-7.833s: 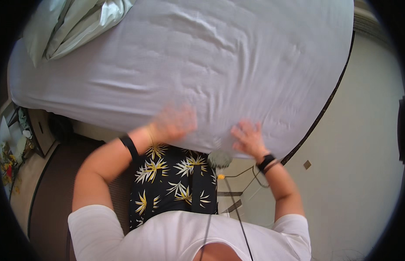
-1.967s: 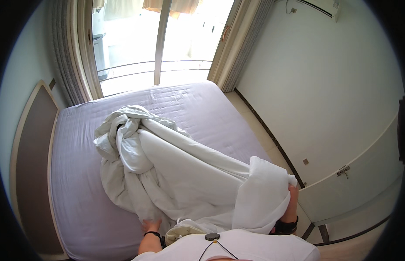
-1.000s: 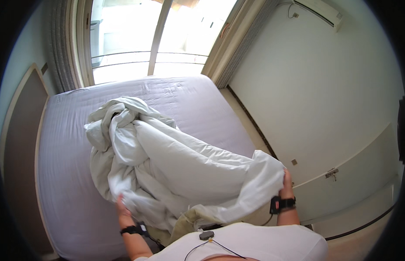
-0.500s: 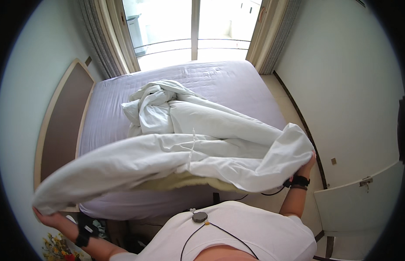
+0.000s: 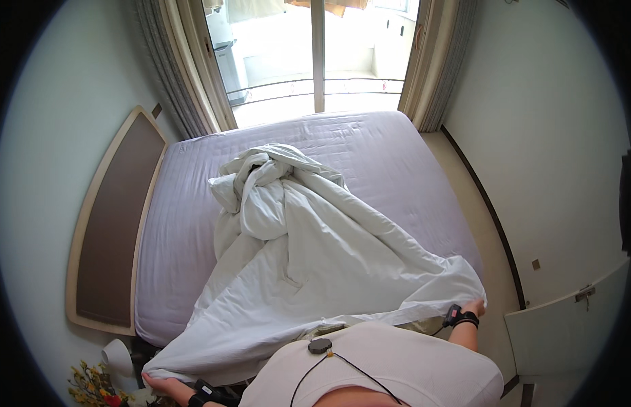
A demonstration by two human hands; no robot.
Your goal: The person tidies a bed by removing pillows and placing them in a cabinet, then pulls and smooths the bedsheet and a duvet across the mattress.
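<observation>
A white duvet cover (image 5: 315,264) spreads from a bunched, twisted heap at the middle of the bed (image 5: 390,169) to the near edge. My left hand (image 5: 165,384) is closed on its near left corner, low beside the bed. Over at the near right, my right hand (image 5: 474,308) grips the other corner. Between my hands the cloth hangs fairly taut along its front edge, close to my chest. A strip of yellowish cloth shows under that edge. Each wrist wears a black strapped device, and my fingertips are partly hidden by the fabric.
A brown headboard (image 5: 115,224) stands at the left, with yellow flowers (image 5: 91,386) and a white rounded object (image 5: 117,358) near my left hand. Glass doors (image 5: 281,61) and curtains (image 5: 180,74) are beyond the bed. A white door (image 5: 566,319) is at the right.
The billowing near part of the duvet cover has come down and lies flatter across the bed. Both hands have lowered toward me, the left one also moving inward to the right.
</observation>
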